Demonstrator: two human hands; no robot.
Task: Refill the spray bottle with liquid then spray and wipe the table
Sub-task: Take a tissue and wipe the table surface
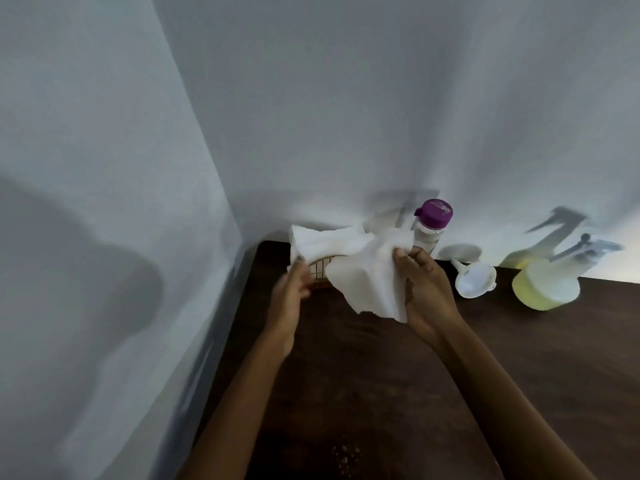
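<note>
My right hand (427, 285) pinches a white wiping cloth (370, 282) and holds it up over the dark wooden table (381, 375). My left hand (292, 289) is blurred; its fingers touch a wire basket (320, 270) at the back left, under more white cloth (322, 242). The spray bottle (547, 278), with yellow liquid and a white trigger head, stands at the back right. A white funnel (472, 277) lies on its side between the bottle and my right hand. A clear bottle with a purple cap (431, 225) stands by the wall behind the cloth.
White walls close in the table at the back and the left, meeting in a corner behind the basket. Small droplets (343, 455) show on the near part of the table.
</note>
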